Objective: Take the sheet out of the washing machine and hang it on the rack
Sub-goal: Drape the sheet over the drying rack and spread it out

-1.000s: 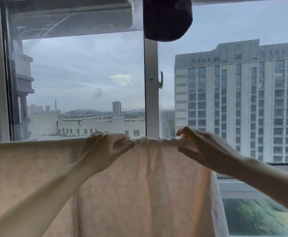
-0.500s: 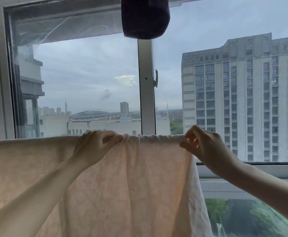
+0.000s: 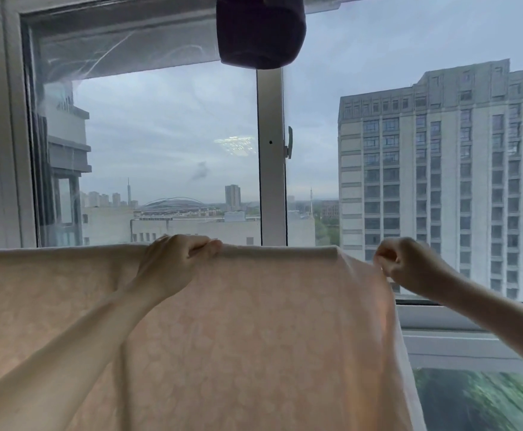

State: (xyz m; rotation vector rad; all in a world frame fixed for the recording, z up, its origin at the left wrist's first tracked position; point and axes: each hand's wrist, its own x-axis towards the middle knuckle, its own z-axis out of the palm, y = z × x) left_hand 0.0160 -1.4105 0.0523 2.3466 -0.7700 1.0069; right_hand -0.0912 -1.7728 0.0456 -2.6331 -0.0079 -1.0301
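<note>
A pale peach patterned sheet [image 3: 254, 337] hangs draped over a horizontal rail, which the cloth hides. Its top fold runs straight across the view at hand height. My left hand [image 3: 173, 265] grips the top fold near the middle, fingers curled over the cloth. My right hand [image 3: 409, 265] pinches the sheet's right edge and holds it out to the right, just off the end of the fold. The sheet lies smooth between my two hands. No washing machine is in view.
A large window [image 3: 160, 150] stands right behind the sheet, its white mullion [image 3: 271, 157] and latch at centre. A dark purple garment [image 3: 260, 29] hangs overhead at top centre. The window sill [image 3: 471, 321] lies low on the right. Buildings show outside.
The bunched folds between my hands have been spread flat. My right hand has moved right, drawing the sheet's edge out along the rail. My left hand keeps its hold on the top fold.
</note>
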